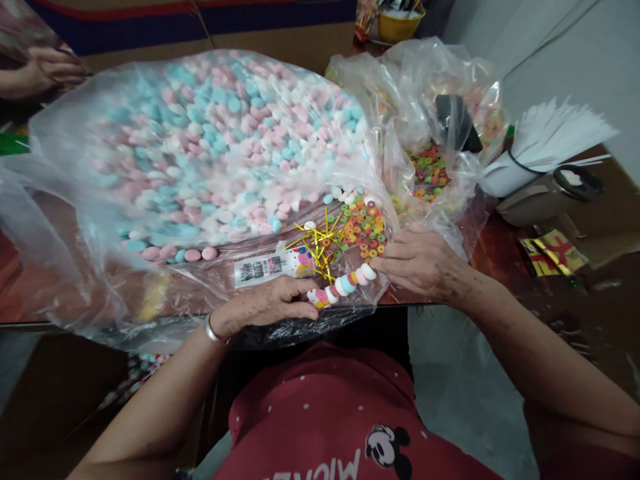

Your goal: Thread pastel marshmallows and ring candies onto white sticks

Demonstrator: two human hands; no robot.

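Observation:
A short skewer of pink, white, blue and orange candies (pixel 346 285) slants up to the right near the table's front edge. My left hand (pixel 273 300) is closed on its lower left end, by a small printed wrapper. At the upper right end, my right hand (pixel 417 262) has its fingers pressed together beside the white candy; what they hold, if anything, is hidden. Just beyond lie gold twist ties (pixel 320 243), a printed label strip (pixel 273 267) and small ring candies (pixel 363 227).
A large clear bag of pink, blue and white candies (pixel 225 140) fills the table's left and middle. Behind right are bags of ring candies (pixel 430 167), white sticks (pixel 555 133) and a dark mug (pixel 540 197). Another person's hands (pixel 55 70) are at the upper left.

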